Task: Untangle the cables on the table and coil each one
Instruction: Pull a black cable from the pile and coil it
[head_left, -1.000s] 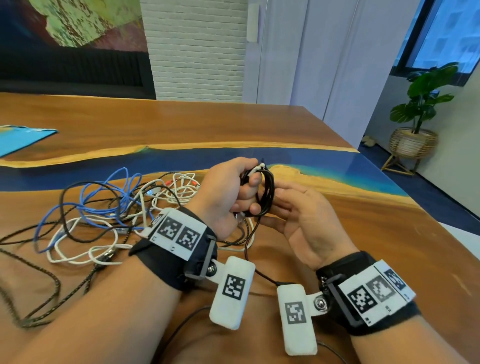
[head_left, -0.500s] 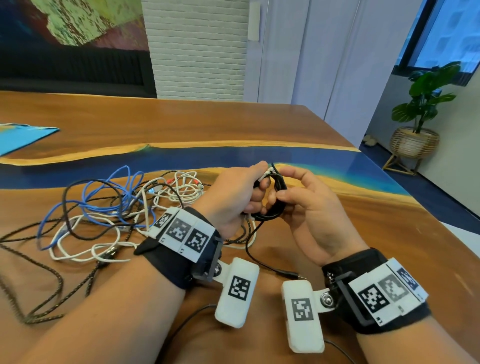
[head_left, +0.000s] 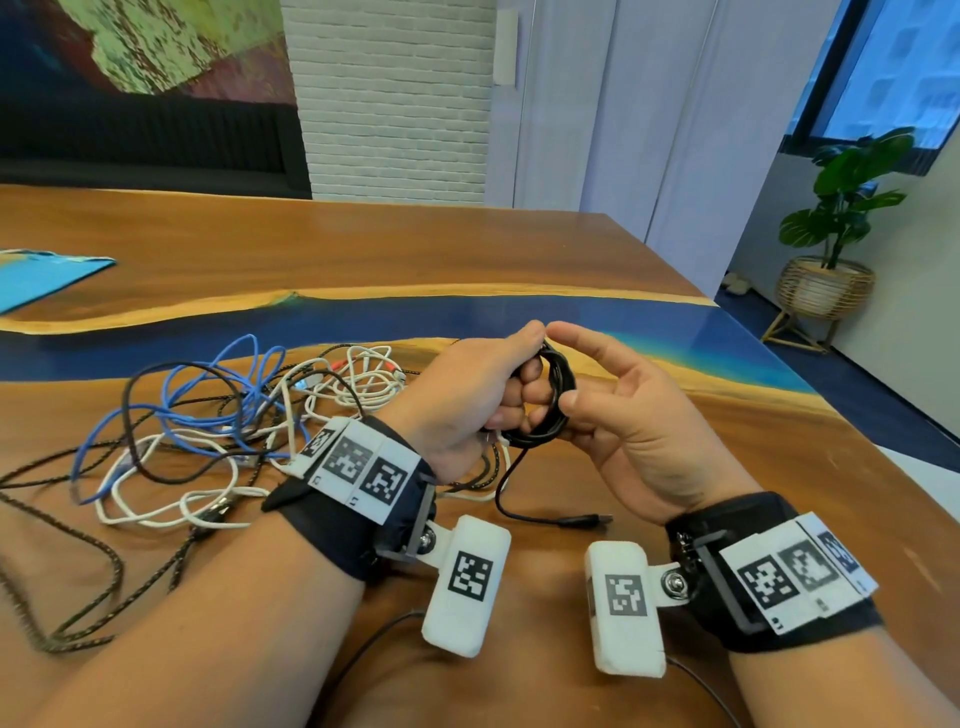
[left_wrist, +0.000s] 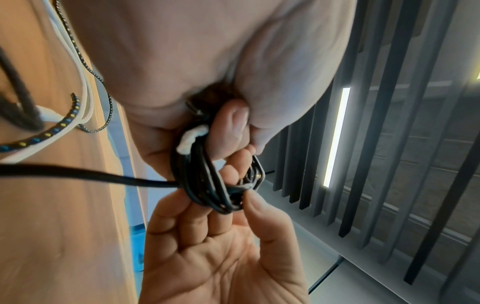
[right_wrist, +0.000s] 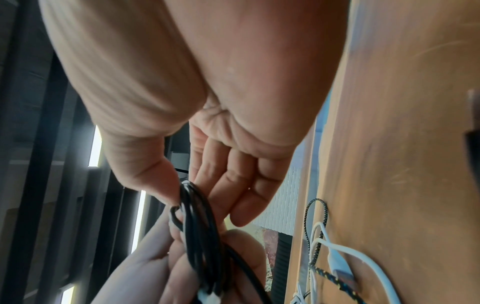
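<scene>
Gripping a small coil of black cable (head_left: 551, 400) above the table (head_left: 363, 249), the left hand (head_left: 470, 395) has its fingers curled through the loops and its thumb pressed on top. The right hand (head_left: 618, 415) meets the coil from the other side: in the left wrist view its thumb and fingertips (left_wrist: 205, 202) pinch the bundle's lower edge, while the head view shows its index finger raised and loosely bent above the coil. A free tail of the same cable hangs down to the wood and ends in a plug (head_left: 587, 520) lying between the wrists. To the left lies the tangled pile (head_left: 234, 431) (blue, white, black and braided cables all crossed over one another), resting on the table beside the left wrist. A potted plant (head_left: 836, 228) stands on the floor beyond the table's far right corner.
</scene>
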